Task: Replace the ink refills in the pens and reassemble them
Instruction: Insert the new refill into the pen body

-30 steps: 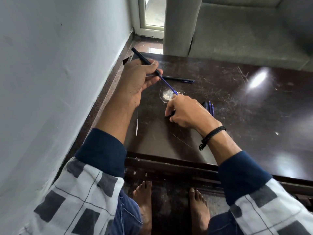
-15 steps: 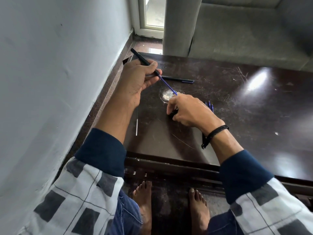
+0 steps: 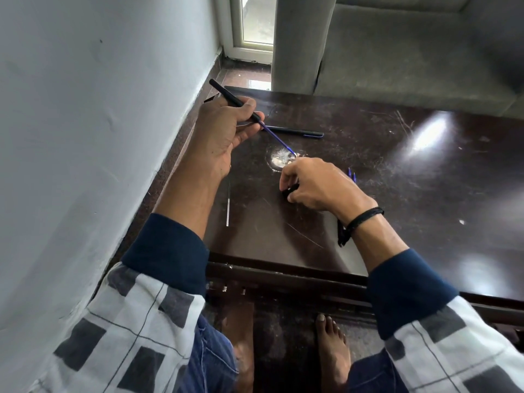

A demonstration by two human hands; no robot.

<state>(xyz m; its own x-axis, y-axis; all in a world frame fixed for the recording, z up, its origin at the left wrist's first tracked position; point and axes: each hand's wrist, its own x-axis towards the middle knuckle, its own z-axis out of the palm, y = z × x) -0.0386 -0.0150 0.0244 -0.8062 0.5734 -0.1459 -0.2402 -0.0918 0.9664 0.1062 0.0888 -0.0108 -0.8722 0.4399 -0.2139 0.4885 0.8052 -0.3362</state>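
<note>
My left hand (image 3: 224, 131) grips a black pen barrel (image 3: 231, 97) above the dark table's far left corner. A blue ink refill (image 3: 276, 137) sticks out of the barrel's lower end. Its tip ends just above my right hand (image 3: 317, 184); whether they touch I cannot tell. My right hand's curled fingers hold a small black pen part (image 3: 289, 190) close to the table top. A whole black pen (image 3: 295, 132) lies on the table beyond my hands. Blue refill tips (image 3: 351, 175) show behind my right hand. A thin clear empty refill (image 3: 228, 204) lies near my left forearm.
The dark scratched table (image 3: 397, 171) has a white worn patch (image 3: 279, 158) between my hands. A white wall runs along the left, and a grey sofa (image 3: 411, 52) stands behind the table. My bare feet are under the table's near edge.
My right hand has shifted slightly right and down, away from the refill's tip. My left hand with the barrel has barely moved.
</note>
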